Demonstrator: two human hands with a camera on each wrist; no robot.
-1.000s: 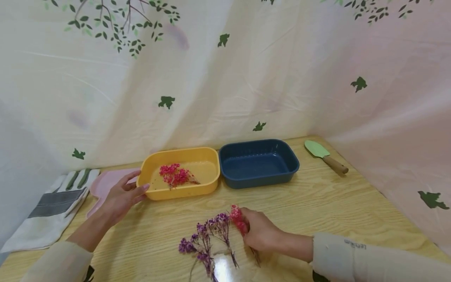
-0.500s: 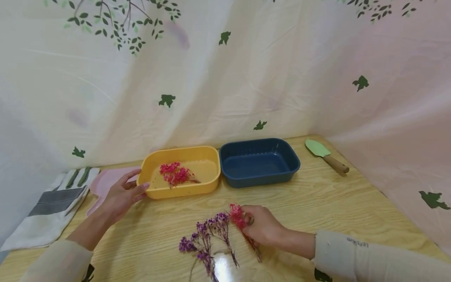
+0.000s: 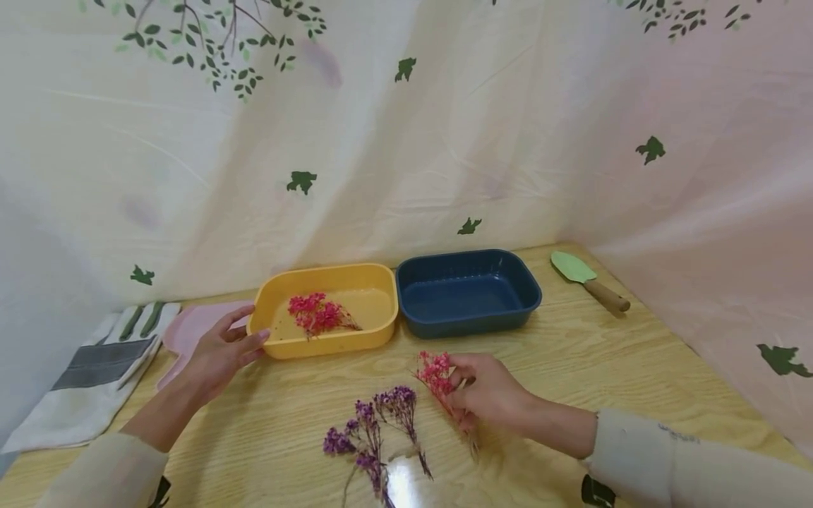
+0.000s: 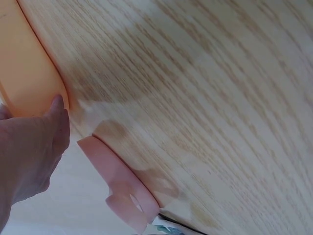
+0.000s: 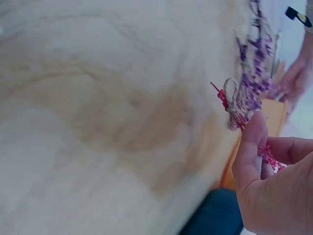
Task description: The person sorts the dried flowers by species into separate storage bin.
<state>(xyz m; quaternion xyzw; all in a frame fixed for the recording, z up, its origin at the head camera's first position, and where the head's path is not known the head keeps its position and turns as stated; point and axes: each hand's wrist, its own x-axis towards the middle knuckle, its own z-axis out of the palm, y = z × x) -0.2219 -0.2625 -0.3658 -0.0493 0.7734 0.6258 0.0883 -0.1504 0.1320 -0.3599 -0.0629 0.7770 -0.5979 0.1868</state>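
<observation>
In the head view my left hand (image 3: 216,356) holds the left end of a yellow rectangular bin (image 3: 330,344), thumb on its near wall and fingers at its end. A bunch of pink-red dried flowers (image 3: 320,315) lies inside. My right hand (image 3: 492,395) pinches another pink dried flower bunch (image 3: 435,372) just above the table, stems pointing toward me. The right wrist view shows a twine bow (image 5: 232,98) tied around its stems, between thumb and fingers. Left of that hand lie two purple dried flower bunches, one farther left (image 3: 365,427) and one nearer (image 3: 403,413).
A dark blue bin (image 3: 470,326) stands against the yellow one. At the far right lies a green trowel (image 3: 587,279) with a wooden handle. White-and-grey gloves (image 3: 95,367) and a flat pink object (image 3: 190,331) lie at the left. Patterned cloth (image 3: 381,141) hangs behind the table.
My right hand has raised the pink flower bunch off the table and moved it slightly right and away from me. The left hand stays on the yellow bin.
</observation>
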